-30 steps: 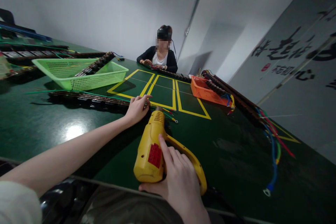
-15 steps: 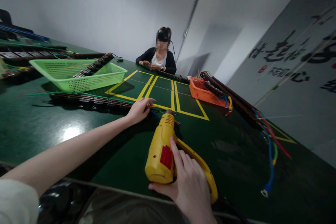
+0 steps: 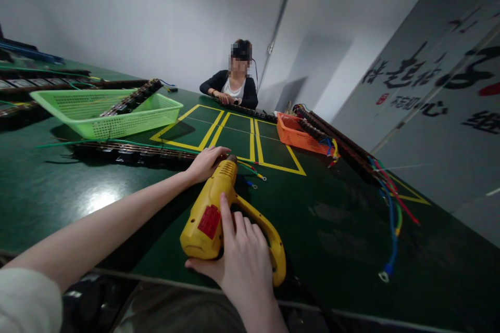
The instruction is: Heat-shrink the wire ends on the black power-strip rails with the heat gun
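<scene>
My right hand point(image 3: 244, 255) is closed round a yellow heat gun point(image 3: 207, 218) with a red label, its index finger lying along the body. The metal nozzle points away from me, close beside the fingers of my left hand point(image 3: 207, 162). That left hand is curled over the right end of a long dark metal strip point(image 3: 136, 153) with a green wire along it. Its fingertips are partly hidden by the gun. Past the nozzle, coloured wires with ring terminals point(image 3: 261, 177) stick out onto the green table point(image 3: 332, 239).
A light green basket point(image 3: 117, 124) holding another dark strip stands at the left. An orange basket point(image 3: 299, 138) and long strips with coloured cables point(image 3: 392, 239) are on the right. Across the table a co-worker point(image 3: 234, 86) sits with both hands at a strip. Yellow tape point(image 3: 219, 130) marks the table.
The heat gun and my right hand have moved left, bringing the nozzle up to my left hand. More of the wire ends now show. The view has shifted slightly; the co-worker's hands have moved together.
</scene>
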`<state>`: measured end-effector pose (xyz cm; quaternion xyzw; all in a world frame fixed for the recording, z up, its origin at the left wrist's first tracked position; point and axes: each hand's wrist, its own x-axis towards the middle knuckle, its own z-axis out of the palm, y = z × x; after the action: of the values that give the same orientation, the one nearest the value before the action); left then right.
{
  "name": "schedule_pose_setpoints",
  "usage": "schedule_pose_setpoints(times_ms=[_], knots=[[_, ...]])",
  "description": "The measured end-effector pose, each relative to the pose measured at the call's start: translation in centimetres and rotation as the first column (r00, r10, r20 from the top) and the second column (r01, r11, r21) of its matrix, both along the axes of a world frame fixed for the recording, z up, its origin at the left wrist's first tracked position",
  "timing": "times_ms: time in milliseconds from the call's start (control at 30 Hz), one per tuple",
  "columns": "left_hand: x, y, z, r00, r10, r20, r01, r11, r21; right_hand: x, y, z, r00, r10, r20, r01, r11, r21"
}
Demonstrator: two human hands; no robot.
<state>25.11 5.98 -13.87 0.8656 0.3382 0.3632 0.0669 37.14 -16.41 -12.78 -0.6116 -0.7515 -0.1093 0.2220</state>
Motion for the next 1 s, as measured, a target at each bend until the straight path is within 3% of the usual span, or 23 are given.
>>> schedule_pose_setpoints(times_ms=[167, 267, 367, 467, 567, 667, 767, 867, 933, 1000], knots=[[0.1, -0.3, 0.2, 1.000, -0.026, 0.014, 0.026, 0.999, 0.048, -0.1, 0.0, 0.1, 1.000, -0.016, -0.008, 0.015, 1.000, -0.023], [0.3, -0.4, 0.1, 0.999, -0.042, 0.025, 0.041, 0.998, 0.054, -0.5, 0.7, -1.5, 0.999, -0.035, 0.037, 0.033, 0.999, 0.038], [0.3, -0.2, -0.3, 0.998, -0.034, 0.048, 0.032, 0.999, 0.044, -0.8, 1.9, -3.6, 0.979, -0.165, 0.120, 0.146, 0.978, 0.148], [0.1, 0.3, -0.6, 0.998, -0.033, 0.054, 0.033, 0.999, 0.011, -1.1, 2.5, -4.5, 0.962, -0.207, 0.178, 0.186, 0.974, 0.131], [0.1, 0.5, -0.9, 0.997, -0.038, 0.068, 0.038, 0.999, -0.001, -1.0, 2.2, -3.4, 0.959, -0.216, 0.182, 0.229, 0.972, -0.053], [0.1, 0.5, -0.9, 0.996, -0.048, 0.079, 0.045, 0.998, 0.035, -0.2, 1.5, -1.2, 0.985, -0.130, 0.117, 0.158, 0.947, -0.278], [0.3, 0.5, -0.9, 0.996, -0.039, 0.081, 0.033, 0.997, 0.074, 1.0, 0.8, 1.0, 0.995, -0.095, 0.030, 0.099, 0.919, -0.381], [0.4, 0.5, -0.9, 0.996, -0.041, 0.083, 0.033, 0.994, 0.103, 2.0, 0.3, 2.7, 0.994, -0.108, -0.019, 0.083, 0.858, -0.508], [0.5, 0.5, -0.9, 0.996, -0.042, 0.084, 0.032, 0.993, 0.114, 2.7, 0.0, 3.2, 0.989, -0.142, -0.050, 0.093, 0.837, -0.539], [0.4, 0.5, -0.9, 0.996, -0.030, 0.087, 0.020, 0.993, 0.116, 3.5, -0.3, 3.0, 0.981, -0.172, -0.090, 0.102, 0.851, -0.515]])
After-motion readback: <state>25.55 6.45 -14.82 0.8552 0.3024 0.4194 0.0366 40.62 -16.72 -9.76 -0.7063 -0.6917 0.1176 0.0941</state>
